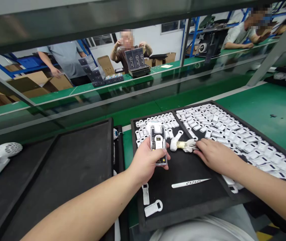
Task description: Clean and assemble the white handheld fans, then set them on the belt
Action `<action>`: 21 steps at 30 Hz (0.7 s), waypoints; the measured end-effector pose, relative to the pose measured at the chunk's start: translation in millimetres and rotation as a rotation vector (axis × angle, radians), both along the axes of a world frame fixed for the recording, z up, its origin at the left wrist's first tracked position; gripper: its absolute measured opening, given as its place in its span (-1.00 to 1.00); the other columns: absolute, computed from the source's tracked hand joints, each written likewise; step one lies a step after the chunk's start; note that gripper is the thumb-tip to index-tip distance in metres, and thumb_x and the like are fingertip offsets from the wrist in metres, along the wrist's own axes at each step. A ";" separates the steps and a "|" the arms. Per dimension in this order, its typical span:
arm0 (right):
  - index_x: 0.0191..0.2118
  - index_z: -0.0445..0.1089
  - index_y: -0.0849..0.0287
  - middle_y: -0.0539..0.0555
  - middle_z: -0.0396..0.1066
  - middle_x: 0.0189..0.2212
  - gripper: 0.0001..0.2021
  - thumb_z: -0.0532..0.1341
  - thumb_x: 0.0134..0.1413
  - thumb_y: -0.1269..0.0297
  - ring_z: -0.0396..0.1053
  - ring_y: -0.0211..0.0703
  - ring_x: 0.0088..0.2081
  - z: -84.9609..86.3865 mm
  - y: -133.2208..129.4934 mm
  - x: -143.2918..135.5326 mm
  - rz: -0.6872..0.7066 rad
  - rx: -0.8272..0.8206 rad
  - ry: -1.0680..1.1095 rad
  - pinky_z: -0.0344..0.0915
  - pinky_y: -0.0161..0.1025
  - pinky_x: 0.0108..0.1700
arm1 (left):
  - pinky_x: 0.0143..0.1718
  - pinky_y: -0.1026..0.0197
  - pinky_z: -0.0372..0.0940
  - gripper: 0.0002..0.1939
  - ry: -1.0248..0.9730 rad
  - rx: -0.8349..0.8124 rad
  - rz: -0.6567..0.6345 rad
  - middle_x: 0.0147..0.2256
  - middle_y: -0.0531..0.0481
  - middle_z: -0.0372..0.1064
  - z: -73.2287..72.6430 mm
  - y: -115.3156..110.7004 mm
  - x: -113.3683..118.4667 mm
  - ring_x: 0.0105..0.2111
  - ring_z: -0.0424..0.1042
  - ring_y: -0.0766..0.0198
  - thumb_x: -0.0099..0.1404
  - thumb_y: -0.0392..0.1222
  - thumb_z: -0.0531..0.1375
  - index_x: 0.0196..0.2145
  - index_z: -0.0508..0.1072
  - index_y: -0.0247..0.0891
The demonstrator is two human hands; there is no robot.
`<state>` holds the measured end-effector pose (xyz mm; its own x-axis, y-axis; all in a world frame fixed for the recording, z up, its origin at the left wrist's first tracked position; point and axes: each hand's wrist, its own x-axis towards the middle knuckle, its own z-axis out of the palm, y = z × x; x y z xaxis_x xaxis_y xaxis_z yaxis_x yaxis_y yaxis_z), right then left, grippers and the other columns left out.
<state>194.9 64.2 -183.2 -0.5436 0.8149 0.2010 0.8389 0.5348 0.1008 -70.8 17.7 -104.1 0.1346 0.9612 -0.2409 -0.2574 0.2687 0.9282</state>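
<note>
My left hand is closed around a small clear-cased device, with a circuit board and a little dark display showing through, and holds it upright over the tray. My right hand pinches the loose end of a white cloth bundle bound with yellowish tape. The bundle's rounded end points left towards the device. Below the hands, pointed metal tweezers lie on the black tray. Two white plastic covers, one being a loose cover, lie at the tray's near left.
Many white covers fill the tray's right compartment; others line its far left. Another black tray and a white handheld fan are at left. A metal frame crosses ahead. Beyond it, people work at a green bench with boxes.
</note>
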 end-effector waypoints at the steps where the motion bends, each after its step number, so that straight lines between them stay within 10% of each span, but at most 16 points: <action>1: -0.28 0.39 0.22 0.12 0.41 -0.36 -0.75 0.04 0.38 0.28 0.41 -0.02 -0.33 2.4 -1.8 -1.2 0.012 0.012 0.008 0.24 -0.15 -0.27 | -0.61 0.26 0.33 -0.68 0.003 0.003 0.010 -0.31 -0.01 0.35 -0.1 0.2 0.3 -0.46 0.39 0.29 -0.01 -0.29 0.29 -0.27 0.31 -0.27; 13: -0.36 0.18 0.07 -0.07 0.25 -0.63 -0.78 -0.06 0.36 0.36 0.28 -0.17 -0.63 41.3 -49.1 -66.2 0.064 0.056 0.455 0.04 -0.23 -0.55 | -0.64 0.29 0.27 -0.68 0.072 0.018 0.040 -0.43 0.10 0.31 -4.3 0.6 3.9 -0.52 0.36 0.30 -0.03 -0.31 0.24 -0.27 0.28 -0.22; 21: -0.31 0.21 0.04 0.02 0.33 -0.58 -0.79 -0.08 0.35 0.33 0.33 -0.09 -0.58 64.1 -67.8 -48.2 0.034 -0.039 0.644 0.19 -0.19 -0.49 | -0.65 0.30 0.27 -0.68 0.078 -0.008 0.112 -0.36 0.03 0.33 -0.7 0.6 3.7 -0.49 0.36 0.31 -0.04 -0.33 0.23 -0.26 0.30 -0.24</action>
<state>146.7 -3.7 -119.1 -0.3500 0.8123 0.4664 0.7075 0.5556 -0.4367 -67.1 18.3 -104.8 0.0076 0.9671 -0.2545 -0.2134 0.2502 0.9444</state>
